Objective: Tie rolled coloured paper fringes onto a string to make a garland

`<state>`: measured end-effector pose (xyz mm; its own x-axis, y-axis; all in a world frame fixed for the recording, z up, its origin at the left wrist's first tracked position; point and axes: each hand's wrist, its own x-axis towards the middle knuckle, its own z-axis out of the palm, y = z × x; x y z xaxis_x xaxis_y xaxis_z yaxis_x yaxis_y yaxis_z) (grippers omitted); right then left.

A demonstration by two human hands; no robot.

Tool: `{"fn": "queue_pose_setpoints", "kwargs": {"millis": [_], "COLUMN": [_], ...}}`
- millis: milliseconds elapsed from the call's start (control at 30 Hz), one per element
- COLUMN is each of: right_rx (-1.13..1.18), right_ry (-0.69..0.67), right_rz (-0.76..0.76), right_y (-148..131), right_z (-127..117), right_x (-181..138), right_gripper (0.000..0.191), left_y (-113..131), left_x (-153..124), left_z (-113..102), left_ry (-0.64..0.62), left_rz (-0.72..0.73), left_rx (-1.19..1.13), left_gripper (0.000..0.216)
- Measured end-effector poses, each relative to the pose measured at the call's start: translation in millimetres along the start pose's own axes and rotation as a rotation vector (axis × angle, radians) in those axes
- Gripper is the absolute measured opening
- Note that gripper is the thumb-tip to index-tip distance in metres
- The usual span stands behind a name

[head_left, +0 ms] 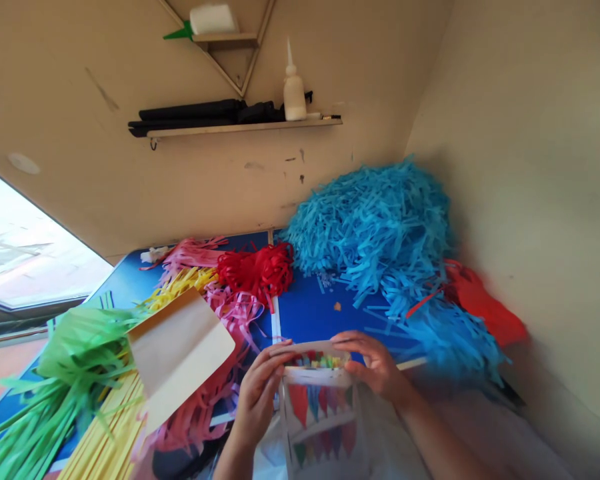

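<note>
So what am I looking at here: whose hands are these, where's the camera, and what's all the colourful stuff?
There is no machine here. These are a person's two bare hands, filmed by one camera worn on their head, looking forward and down. The left hand and right hand both grip the top of a clear bag with small coloured pieces inside. Beyond them is a blue table heaped with cut paper: a big blue pile, red strips, pink strips, yellow strips and green strips. A tan folded card lies on them. On a wall shelf stands a white bottle.
</note>
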<state>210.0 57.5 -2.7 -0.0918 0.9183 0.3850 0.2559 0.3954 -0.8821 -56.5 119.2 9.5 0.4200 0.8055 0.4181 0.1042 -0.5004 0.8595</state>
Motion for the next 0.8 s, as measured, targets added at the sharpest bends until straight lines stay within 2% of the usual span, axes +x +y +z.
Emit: {"fn": "queue_pose_setpoints", "kwargs": {"millis": [67,167,233,300,367,433,533,600,700,800], "right_rx": [0.063,0.157,0.191,0.232,0.304,0.368,0.474,0.515,0.505,0.505], "right_ry": [0.049,0.102,0.083,0.084,0.151,0.246,0.327,0.303,0.255,0.271], "right_rz": [0.051,0.142,0.128,0.091,0.114,0.207,0.361,0.448,0.543,0.56], "right_y": [2.6,-1.1,-7.8,-14.3,-18.8,-22.1,-29.8,-37.5,-48.2,-54.5], "right_z": [2.7,5.0,5.8,8.0,12.8,19.4,26.6,26.9,23.0,19.8], "right_x": [-3.0,-4.3,-2.7,-0.7,0.5,0.4,-0.5,-1.1,-2.9,-6.9], "right_gripper": [0.036,0.052,0.045,0.029,0.025,0.029,0.024,0.035,0.045,0.048], "left_y": [-4.8,-11.9,-11.6,-6.1,2.6,11.7,22.6,29.1,39.9,50.6], "left_x": [-4.8,-11.8,-13.8,-14.0,-14.1,-15.7,-19.5,-21.3,-22.4,-24.8], "left_z": [5.1,10.4,10.0,7.0,4.6,5.7,13.3,18.3,20.2,17.1], "left_ry": [0.033,0.136,0.157,0.11,0.078,0.099,0.22,0.296,0.3,0.27], "left_rz": [0.009,-0.059,-0.089,-0.03,0.036,0.033,-0.08,-0.197,-0.378,-0.434], "left_rx": [-0.013,-0.147,-0.204,-0.149,-0.081,-0.087,-0.069,-0.037,-0.08,-0.105], "left_gripper": [0.026,0.031,0.038,0.031,0.022,0.023,0.024,0.02,0.033,0.039]}}
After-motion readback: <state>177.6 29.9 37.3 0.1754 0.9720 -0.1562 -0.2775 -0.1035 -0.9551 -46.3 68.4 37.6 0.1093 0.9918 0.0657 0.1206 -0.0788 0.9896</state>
